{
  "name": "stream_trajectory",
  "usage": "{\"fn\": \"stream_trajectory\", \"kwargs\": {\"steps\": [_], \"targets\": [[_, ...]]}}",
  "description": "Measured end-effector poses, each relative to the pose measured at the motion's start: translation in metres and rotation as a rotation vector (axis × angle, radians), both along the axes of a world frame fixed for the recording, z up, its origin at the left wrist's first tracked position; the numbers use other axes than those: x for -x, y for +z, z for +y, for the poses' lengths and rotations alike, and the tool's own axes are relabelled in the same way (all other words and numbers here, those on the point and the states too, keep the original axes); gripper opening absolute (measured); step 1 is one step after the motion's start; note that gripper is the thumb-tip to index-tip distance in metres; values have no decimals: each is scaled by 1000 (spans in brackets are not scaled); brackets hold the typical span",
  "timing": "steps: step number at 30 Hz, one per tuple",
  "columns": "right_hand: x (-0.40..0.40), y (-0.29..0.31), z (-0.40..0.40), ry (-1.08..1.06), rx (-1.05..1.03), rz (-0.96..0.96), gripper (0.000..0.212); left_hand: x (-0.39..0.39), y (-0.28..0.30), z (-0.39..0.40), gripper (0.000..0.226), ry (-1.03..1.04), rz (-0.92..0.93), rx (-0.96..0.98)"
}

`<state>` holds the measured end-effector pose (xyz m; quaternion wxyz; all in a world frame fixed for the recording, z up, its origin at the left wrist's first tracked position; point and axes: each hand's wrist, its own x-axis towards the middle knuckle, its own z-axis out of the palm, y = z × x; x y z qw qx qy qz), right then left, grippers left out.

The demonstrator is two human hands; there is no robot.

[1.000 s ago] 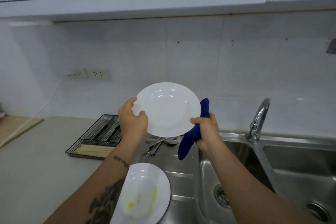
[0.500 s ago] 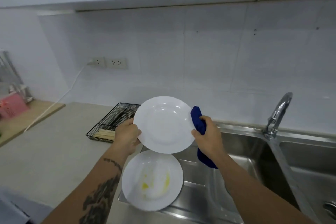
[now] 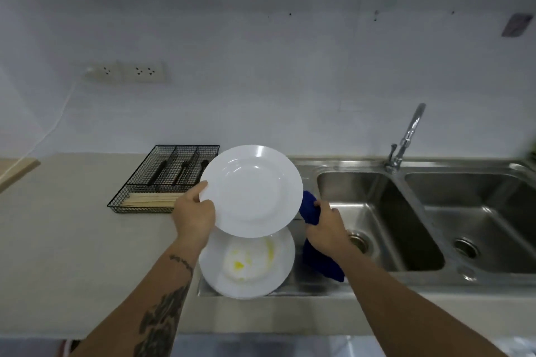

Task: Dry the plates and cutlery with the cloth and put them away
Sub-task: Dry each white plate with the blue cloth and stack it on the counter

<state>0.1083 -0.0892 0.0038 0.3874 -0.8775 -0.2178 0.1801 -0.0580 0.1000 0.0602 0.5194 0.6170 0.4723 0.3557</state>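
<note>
**Inspector:** Starting with the largest item: the beige counter (image 3: 58,240) runs the width of the room, with a stainless double sink (image 3: 406,211) set into its right half and a drainboard (image 3: 304,284) on the sink's left. A chrome tap (image 3: 406,136) stands behind the divider between the two basins.

**Assistant:** And the plates?

**Inspector:** Two white ones. The clean plate (image 3: 252,191) is held up above the drainboard, tilted, its hollow facing the person. Below it the second plate (image 3: 246,266) lies flat on the drainboard, with yellow smears in its well; the upper plate overlaps its far edge from this viewpoint.

**Assistant:** State of the hands?

**Inspector:** The left hand (image 3: 194,217) grips the clean plate at its left rim, thumb on the front face, fingers behind. The right hand (image 3: 324,229) is clenched around a dark blue cloth (image 3: 322,264), just beside the plate's right rim. Whether cloth and rim touch, I cannot tell. The cloth's free end hangs down past the wrist, over the drainboard.

**Assistant:** Anything else on the counter?

**Inspector:** A black wire cutlery tray (image 3: 162,182) sits left of the plates, near the wall. Dark-handled utensils lie in its rear compartments, pale wooden sticks in the front one. On the wall above it, a white socket strip (image 3: 127,72) with a cord (image 3: 49,130) trailing left.
</note>
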Motion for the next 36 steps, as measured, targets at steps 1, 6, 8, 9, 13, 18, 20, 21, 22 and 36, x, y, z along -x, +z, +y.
{"fn": "stream_trajectory", "kwargs": {"steps": [1, 6, 8, 9, 13, 18, 20, 21, 22, 36], "targets": [[6, -4, -4, -26, 4, -18, 56, 2, -2, 0, 55, -21, 8, -5], [24, -18, -14, -105, 97, -115, 45, 10, -13, -1, 59, -103, 23, -13], [26, -24, -16, -103, 143, -125, 48, 12, -21, 1, 60, -114, 35, -2], [25, -28, -16, -87, 174, -137, 50, 12, -24, 2, 60, -116, 43, 0], [24, -51, -20, 40, 348, -157, 61, 13, -37, 3, 62, -116, 73, 18], [26, -70, -25, 100, 490, -149, 66, 13, -52, 4, 60, -101, 106, 51], [25, -69, -26, 92, 489, -108, 67, 11, -55, 4, 61, -89, 104, 70], [23, -66, -26, 85, 479, -81, 67, 10, -57, 5, 61, -87, 97, 80], [23, -61, -25, 83, 465, -63, 66, 9, -58, 5, 61, -88, 90, 91], [41, 35, 91, -19, -248, 363, 19, 53, -48, 62, 50, 129, -51, 168]]}}
